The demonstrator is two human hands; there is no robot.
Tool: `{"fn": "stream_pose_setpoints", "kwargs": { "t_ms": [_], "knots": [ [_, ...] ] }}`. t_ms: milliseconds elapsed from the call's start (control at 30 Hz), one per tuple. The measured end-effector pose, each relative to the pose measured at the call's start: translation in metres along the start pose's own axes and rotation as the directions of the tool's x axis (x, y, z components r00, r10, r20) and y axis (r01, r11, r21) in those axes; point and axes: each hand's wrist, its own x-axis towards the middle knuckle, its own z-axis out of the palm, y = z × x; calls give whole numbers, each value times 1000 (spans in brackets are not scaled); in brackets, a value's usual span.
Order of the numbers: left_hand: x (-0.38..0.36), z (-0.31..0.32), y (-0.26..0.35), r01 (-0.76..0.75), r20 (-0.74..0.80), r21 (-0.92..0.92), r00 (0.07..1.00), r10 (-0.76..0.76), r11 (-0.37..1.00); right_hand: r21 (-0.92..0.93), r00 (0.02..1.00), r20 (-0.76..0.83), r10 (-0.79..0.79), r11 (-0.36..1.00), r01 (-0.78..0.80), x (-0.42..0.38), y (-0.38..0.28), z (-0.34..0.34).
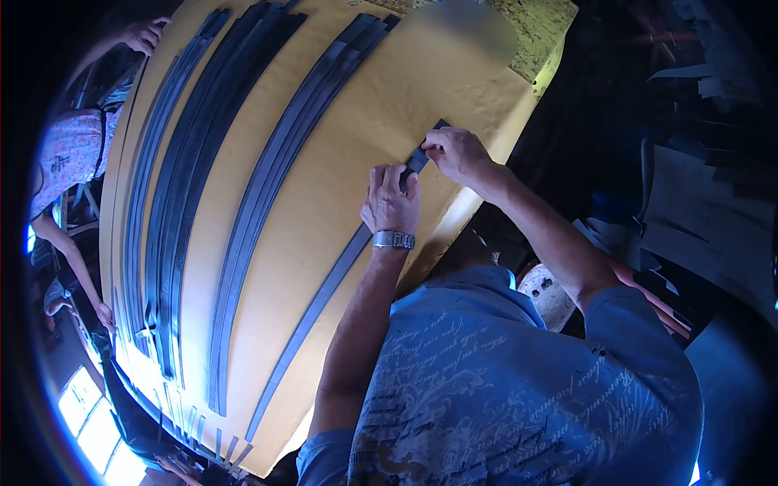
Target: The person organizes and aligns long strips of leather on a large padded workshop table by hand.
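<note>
A long dark strip lies along the near side of a tan-covered table. My left hand, with a metal watch at its wrist, is closed over the strip, thumb and fingers against its edges. Just beyond it, my right hand pinches the same strip near its far end with thumb and fingertips. Between the hands, a short darker piece overlaps the strip. Bundles of similar dark strips run side by side across the table to the left of my hands.
At the left edge another person rests one hand at the table's far corner and the other hand lower down its edge. A thicker strip bundle lies near them. Dark sheets are stacked at the right. A bright window shows lower left.
</note>
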Motion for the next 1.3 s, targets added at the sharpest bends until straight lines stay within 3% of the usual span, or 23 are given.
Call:
{"fn": "stream_pose_setpoints", "kwargs": {
  "t_ms": [133, 300, 500, 567, 600, 700, 767, 800, 833, 900, 933, 967, 1000, 1033, 1067, 1100, 1133, 1233, 1300],
  "knots": [
    [-3, 2, -1, -110, -23, 42, 994, 111, 993, -13, 1000, -18, 5, 1000, -6, -1, 1, 3],
    [-5, -1, -4, -240, 118, 148, 967, 224, 959, -36, 994, -90, -64, 998, 61, -3, -1, 6],
    [-15, -22, -2, -224, 190, 127, 962, 198, 966, -88, 978, -157, -139, 988, 126, 0, 4, 3],
    [-39, -44, -15, -226, 210, 99, 957, 202, 969, -180, 938, -215, -273, 955, 237, 5, 19, -9],
    [-57, -59, -27, -207, 212, 85, 960, 185, 975, -262, 921, -273, -277, 943, 206, 15, 41, -14],
    [-104, -88, -54, -170, 207, 172, 969, 133, 970, -302, 959, -274, -77, 953, -10, 37, 82, -59],
    [-124, -87, -69, -73, 340, 290, 940, -31, 954, -101, 908, -403, 117, 980, -171, 47, 93, -79],
    [-127, -85, -69, -78, 335, 279, 942, -21, 957, 46, 888, -360, 287, 956, -290, 47, 89, -94],
    [-129, -82, -70, -92, 334, 312, 942, -19, 946, 39, 883, -372, 284, 956, -291, 43, 81, -97],
    [-131, -79, -70, -113, 336, 337, 942, -7, 935, -285, 808, -586, 60, 918, -276, 28, 58, -80],
    [-131, -80, -68, -101, 323, 328, 946, -11, 939, -419, 834, -531, -153, 902, -101, 20, 45, -55],
    [-131, -81, -68, -87, 307, 322, 952, -17, 943, -43, 934, -357, 14, 999, -31, 4, 11, -28],
    [-131, -81, -70, -88, 305, 324, 952, -16, 942, -328, 862, -326, -387, 902, 281, -22, -18, 8],
    [-132, -79, -72, -77, 309, 333, 950, -32, 940, -358, 820, -244, -518, 834, 420, -48, -54, 46],
    [-132, -77, -73, -68, 315, 342, 948, -46, 937, -274, 871, -94, -483, 853, 444, -77, -82, 70],
    [-132, -76, -74, -70, 311, 345, 949, -44, 936, -219, 857, 100, -505, 829, 514, -89, -100, 85],
    [-132, -76, -76, -76, 326, 346, 945, -44, 935, -199, 843, 32, -537, 823, 532, -101, -91, 112],
    [-130, -80, -70, -73, 324, 364, 945, -53, 928, -237, 855, 78, -513, 824, 515, -84, -60, 70],
    [-129, -79, -69, -55, 322, 369, 944, -73, 928, -364, 855, 30, -518, 791, 492, -65, -18, 39]
  ]
}}
